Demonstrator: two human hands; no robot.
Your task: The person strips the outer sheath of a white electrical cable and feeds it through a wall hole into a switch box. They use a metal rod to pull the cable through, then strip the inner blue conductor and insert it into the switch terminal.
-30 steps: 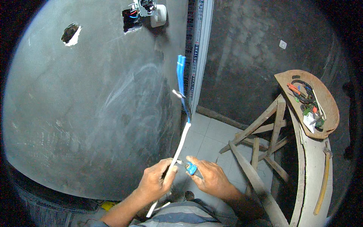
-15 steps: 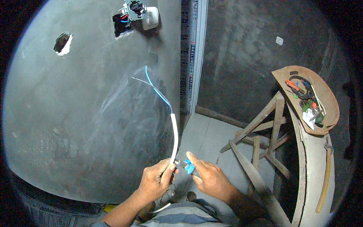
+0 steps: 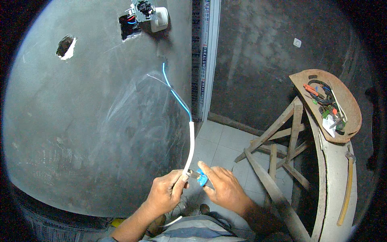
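The left hand (image 3: 165, 193) pinches a stiff white sheathed cable (image 3: 190, 147), whose thin blue and grey cores fan out bare above. The right hand (image 3: 223, 189) closes on a blue-handled cutter (image 3: 199, 176) touching the sheath. Behind stands a smooth, chalk-smeared grey plaster wall (image 3: 88, 121); pale floor tiles (image 3: 219, 145) lie below.

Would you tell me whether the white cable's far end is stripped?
Stripped: the white sheathed cable ends, and thin blue and pale inner wires fan out bare beyond it.

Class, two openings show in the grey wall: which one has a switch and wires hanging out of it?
The rectangular opening near the top, beside the door frame: coloured wires and a white switch hang from it. The ragged hole further left holds nothing visible.
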